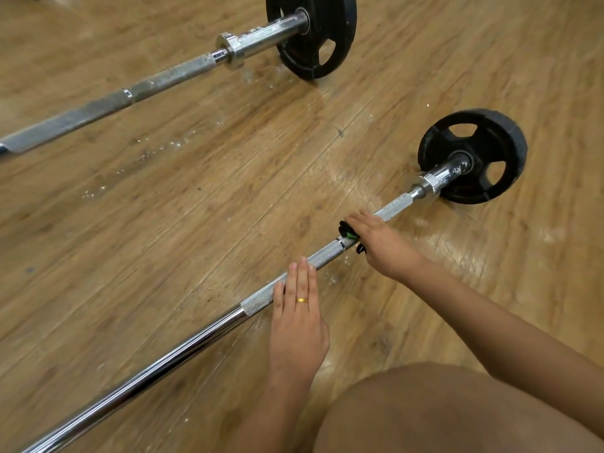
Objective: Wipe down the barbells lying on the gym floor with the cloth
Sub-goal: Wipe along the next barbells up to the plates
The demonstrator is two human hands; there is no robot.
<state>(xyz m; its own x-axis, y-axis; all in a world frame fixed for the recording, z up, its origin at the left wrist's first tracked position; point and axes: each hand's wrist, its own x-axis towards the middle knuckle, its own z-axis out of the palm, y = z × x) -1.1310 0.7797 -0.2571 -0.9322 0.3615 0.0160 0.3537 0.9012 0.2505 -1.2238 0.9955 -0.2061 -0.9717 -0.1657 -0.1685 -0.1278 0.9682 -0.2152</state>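
2 barbells lie on the wood floor, roughly parallel and well apart. The near barbell runs from the lower left up to the right, where a black plate with cut-out grips stands on its sleeve just past a chrome collar. The left hand lies flat across the knurled part of this bar, fingers straight and together, holding nothing; a gold ring sits on 1 finger. Further along toward the plate, the right hand is laid over the bar with its fingers curved down the far side, gripping the cloth against the shaft. Only scraps of the cloth show, black with a bit of green, poking out at the finger side and under the palm. The far barbell crosses the upper left, its own black plate at the top edge. Small pale droplets speckle the floor between the 2 bars and under the near one, and the floor by the near plate shines wet. A bare knee fills the lower right corner.
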